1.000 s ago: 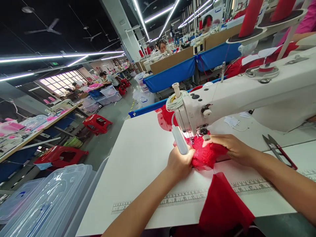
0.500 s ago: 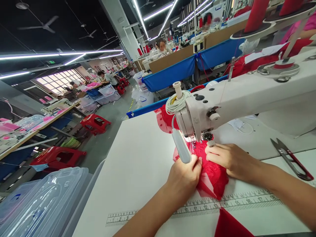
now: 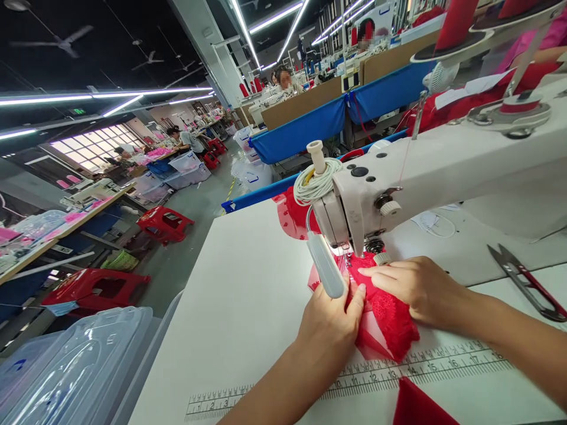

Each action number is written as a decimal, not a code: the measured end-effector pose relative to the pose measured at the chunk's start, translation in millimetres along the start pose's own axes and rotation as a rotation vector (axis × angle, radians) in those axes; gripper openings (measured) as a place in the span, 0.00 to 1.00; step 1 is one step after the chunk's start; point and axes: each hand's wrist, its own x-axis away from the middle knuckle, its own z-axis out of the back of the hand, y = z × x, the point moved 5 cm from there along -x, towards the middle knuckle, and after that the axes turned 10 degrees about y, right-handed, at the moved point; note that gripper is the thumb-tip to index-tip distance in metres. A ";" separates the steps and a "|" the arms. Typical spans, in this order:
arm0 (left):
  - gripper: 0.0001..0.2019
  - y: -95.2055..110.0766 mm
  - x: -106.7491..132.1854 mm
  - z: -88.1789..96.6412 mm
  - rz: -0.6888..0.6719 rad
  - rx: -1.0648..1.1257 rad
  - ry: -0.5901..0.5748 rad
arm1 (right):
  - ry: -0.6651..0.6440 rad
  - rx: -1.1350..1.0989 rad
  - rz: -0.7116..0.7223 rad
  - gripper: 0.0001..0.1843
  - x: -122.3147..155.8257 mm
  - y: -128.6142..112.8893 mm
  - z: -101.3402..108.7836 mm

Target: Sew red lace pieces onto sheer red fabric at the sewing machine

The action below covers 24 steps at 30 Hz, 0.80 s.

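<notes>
Red lace fabric point(image 3: 392, 321) with a sheer part lies under the needle area of a white sewing machine point(image 3: 354, 203). On its left edge is my left hand point(image 3: 332, 316), thumb and fingers closed on the cloth, with some fingertips hidden behind a grey lamp point(image 3: 326, 268). My right hand point(image 3: 419, 288) rests on the fabric from the right, its index finger reaching toward the presser foot point(image 3: 348, 258) and the other fingers bent on the lace. More sheer red fabric point(image 3: 290, 215) shows behind the machine head.
Thread snips point(image 3: 527, 282) lie on the table at the right. A printed ruler point(image 3: 367, 378) runs along the front, with a red cloth corner point(image 3: 419, 404) below it. Clear plastic bins point(image 3: 88, 366) stand at the lower left; red stools point(image 3: 165, 224) are beyond.
The right index finger has stretched forward over the lace, and the left thumb has lifted slightly outward. The fabric's near end has shifted a little to the right. The view has tilted slightly.
</notes>
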 end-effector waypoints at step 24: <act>0.41 -13.7 -9.4 19.9 0.110 0.248 -0.065 | 0.044 0.002 0.015 0.06 -1.1 -5.0 2.0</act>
